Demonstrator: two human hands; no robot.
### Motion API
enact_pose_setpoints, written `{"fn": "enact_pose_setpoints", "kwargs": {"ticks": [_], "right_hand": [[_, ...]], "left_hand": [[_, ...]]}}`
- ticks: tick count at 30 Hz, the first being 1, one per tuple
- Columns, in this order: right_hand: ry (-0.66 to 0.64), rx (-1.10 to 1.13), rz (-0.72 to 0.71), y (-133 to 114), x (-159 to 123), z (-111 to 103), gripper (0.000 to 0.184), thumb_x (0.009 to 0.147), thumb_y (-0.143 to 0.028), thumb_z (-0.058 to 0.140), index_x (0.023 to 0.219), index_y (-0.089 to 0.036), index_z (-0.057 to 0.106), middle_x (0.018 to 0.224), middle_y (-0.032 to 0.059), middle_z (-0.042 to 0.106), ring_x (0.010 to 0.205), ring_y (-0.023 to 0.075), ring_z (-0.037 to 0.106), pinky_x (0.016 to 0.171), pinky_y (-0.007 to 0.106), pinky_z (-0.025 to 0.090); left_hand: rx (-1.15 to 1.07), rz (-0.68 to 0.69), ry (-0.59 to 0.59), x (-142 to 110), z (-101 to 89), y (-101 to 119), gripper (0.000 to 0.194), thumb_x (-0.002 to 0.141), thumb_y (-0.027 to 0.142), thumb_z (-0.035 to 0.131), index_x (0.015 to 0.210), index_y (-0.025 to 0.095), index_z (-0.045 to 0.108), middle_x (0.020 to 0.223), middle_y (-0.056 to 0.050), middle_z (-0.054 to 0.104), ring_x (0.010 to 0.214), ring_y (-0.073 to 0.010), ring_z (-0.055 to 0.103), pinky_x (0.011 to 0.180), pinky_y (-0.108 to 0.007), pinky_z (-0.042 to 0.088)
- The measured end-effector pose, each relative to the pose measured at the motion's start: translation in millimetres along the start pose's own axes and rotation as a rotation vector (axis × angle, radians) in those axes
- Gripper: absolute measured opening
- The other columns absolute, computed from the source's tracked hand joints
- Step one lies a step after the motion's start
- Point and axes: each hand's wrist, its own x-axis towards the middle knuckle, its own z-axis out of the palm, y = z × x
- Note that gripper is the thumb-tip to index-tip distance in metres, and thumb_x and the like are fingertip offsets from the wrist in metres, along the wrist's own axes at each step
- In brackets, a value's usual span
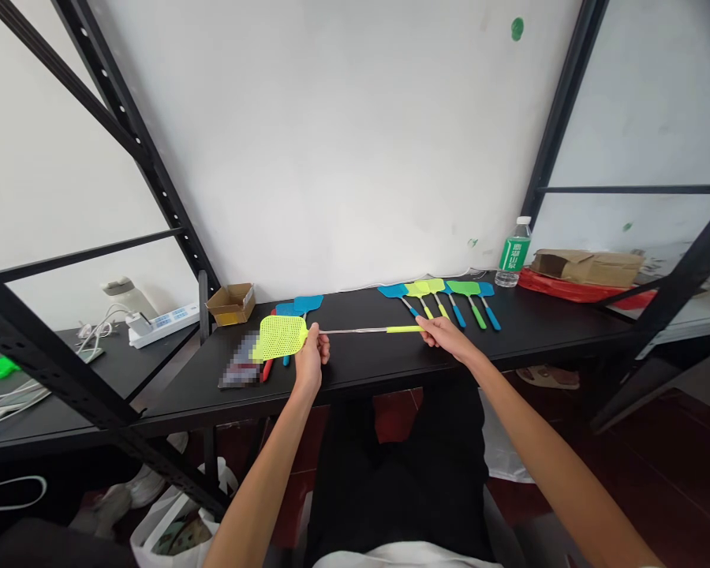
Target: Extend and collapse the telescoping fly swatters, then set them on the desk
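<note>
A yellow fly swatter [281, 337] with a perforated head and a thin metal rod is held level above the black table. My left hand [312, 355] is closed on it just where the head meets the rod. At the other end, my right hand [443, 335] grips the tip of its yellow handle. Behind the yellow head lie two blue swatters [308, 303], partly covered. On the right of the table, several blue, yellow and green swatters [465, 289] lie in a row, heads toward the wall.
An open cardboard box [230, 304] stands at the table's left end, near a white power strip [166, 323]. A water bottle [514, 252] and a brown carton [585, 267] on red plastic stand at the right. Black metal posts [136, 150] frame both sides.
</note>
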Motion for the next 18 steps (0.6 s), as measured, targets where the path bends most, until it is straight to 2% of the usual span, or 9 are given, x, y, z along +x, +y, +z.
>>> {"fn": "enact_pose_setpoints", "kwargs": {"ticks": [4, 10, 18], "right_hand": [[-0.025, 0.028, -0.019, 3.6, 2.9, -1.3, 0.054, 0.087, -0.067, 0.054, 0.065, -0.017, 0.059, 0.061, 0.0016, 0.055, 0.057, 0.0131, 0.047, 0.054, 0.028, 0.032], [-0.049, 0.086, -0.076, 7.2, 5.5, -4.1, 0.035, 0.081, -0.053, 0.068, 0.084, -0.019, 0.064, 0.078, 0.0021, 0.060, 0.063, 0.0124, 0.048, 0.052, 0.025, 0.031], [-0.034, 0.183, -0.036, 2.5, 2.2, -6.3, 0.039, 0.078, -0.049, 0.072, 0.100, -0.017, 0.070, 0.081, 0.0054, 0.063, 0.064, 0.0125, 0.049, 0.050, 0.024, 0.032]], "left_hand": [[0.025, 0.006, -0.019, -0.1, -0.5, -1.0, 0.044, 0.085, 0.054, 0.062, 0.061, 0.017, 0.055, 0.048, 0.003, 0.043, 0.041, -0.0065, 0.037, 0.038, -0.019, 0.026], [0.025, 0.003, -0.020, -0.5, -0.3, -0.5, 0.044, 0.086, 0.054, 0.061, 0.062, 0.017, 0.055, 0.048, 0.004, 0.042, 0.041, -0.0064, 0.036, 0.038, -0.019, 0.026], [-0.014, 0.004, -0.004, 0.6, -0.7, -1.4, 0.044, 0.084, 0.054, 0.062, 0.062, 0.017, 0.055, 0.049, 0.004, 0.043, 0.040, -0.0061, 0.036, 0.038, -0.019, 0.025]]}}
